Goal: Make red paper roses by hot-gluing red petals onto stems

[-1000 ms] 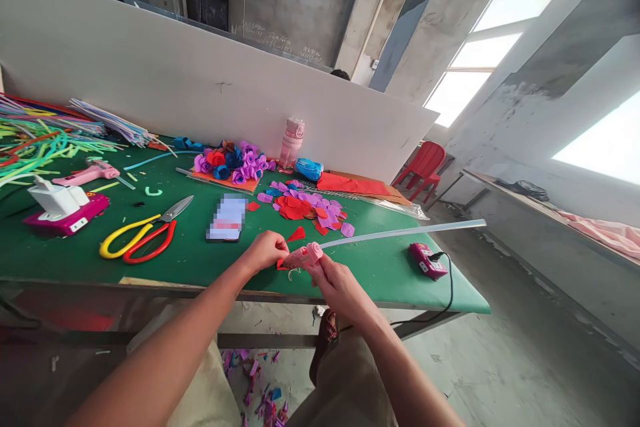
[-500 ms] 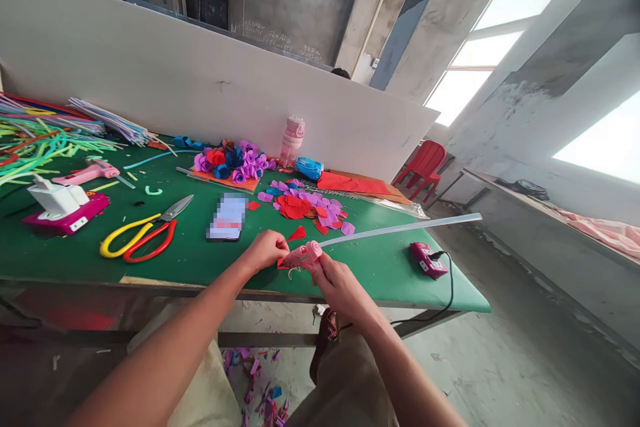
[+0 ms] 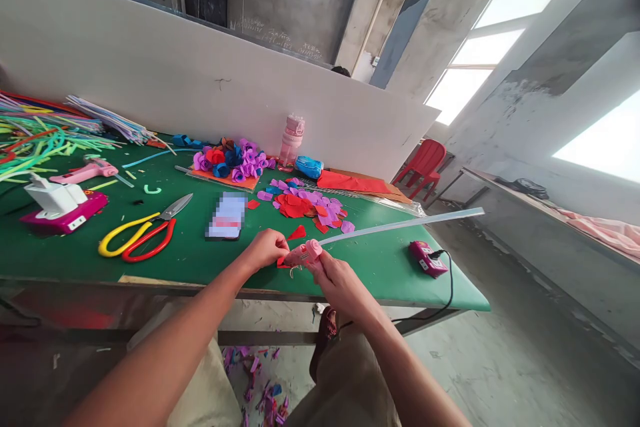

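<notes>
1. Table (image 3: 360, 287): green, under your hands.
2. Petals (image 3: 300, 205): loose pile beyond your hands.
3. Scissors (image 3: 150, 227): left of the phone (image 3: 226, 215).
4. Right hand (image 3: 343, 283): you're gripping the glue gun (image 3: 304, 253).
5. Left hand (image 3: 267, 249): your fingertips pinch the red piece (image 3: 282, 263), near table edge, at the gun's nozzle.

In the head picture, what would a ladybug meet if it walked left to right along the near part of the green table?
White plug, scissors, phone, left hand, pink glue gun, right hand, purple socket block.
</notes>
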### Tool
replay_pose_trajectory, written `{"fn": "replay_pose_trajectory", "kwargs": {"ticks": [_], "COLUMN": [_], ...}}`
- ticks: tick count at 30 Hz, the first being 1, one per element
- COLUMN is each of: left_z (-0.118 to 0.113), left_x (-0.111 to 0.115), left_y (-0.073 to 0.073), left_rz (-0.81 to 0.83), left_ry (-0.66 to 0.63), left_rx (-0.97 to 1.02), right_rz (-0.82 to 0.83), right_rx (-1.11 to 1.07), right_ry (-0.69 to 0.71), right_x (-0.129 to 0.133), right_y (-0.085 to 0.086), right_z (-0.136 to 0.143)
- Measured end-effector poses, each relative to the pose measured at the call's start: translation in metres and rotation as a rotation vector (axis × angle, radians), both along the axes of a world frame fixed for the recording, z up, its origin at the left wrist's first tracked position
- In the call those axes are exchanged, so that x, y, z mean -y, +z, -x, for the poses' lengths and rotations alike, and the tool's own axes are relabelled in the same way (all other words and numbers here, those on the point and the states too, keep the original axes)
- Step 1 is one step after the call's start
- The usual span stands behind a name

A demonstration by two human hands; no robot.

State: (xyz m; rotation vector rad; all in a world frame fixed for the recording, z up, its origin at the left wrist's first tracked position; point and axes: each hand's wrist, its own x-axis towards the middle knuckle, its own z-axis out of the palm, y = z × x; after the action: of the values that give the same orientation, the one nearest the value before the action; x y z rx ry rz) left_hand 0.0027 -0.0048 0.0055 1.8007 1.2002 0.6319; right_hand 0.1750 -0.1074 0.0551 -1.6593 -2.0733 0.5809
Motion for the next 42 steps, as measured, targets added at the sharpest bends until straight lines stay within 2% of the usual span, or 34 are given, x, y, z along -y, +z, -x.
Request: {"fn": "replay_pose_trajectory", "kwargs": {"ticks": [42], "left_z": [0.001], "left_x": [-0.002], "left_y": [-0.001], "left_rz": [-0.041], "left_ry": [-0.017], "left_rx": [-0.048], "right_rz": [0.045], "right_rx": [0.023], "right_ry": [-0.04], "right_x": [0.003], "right_y": [0.006], "right_z": [-0.013]}}
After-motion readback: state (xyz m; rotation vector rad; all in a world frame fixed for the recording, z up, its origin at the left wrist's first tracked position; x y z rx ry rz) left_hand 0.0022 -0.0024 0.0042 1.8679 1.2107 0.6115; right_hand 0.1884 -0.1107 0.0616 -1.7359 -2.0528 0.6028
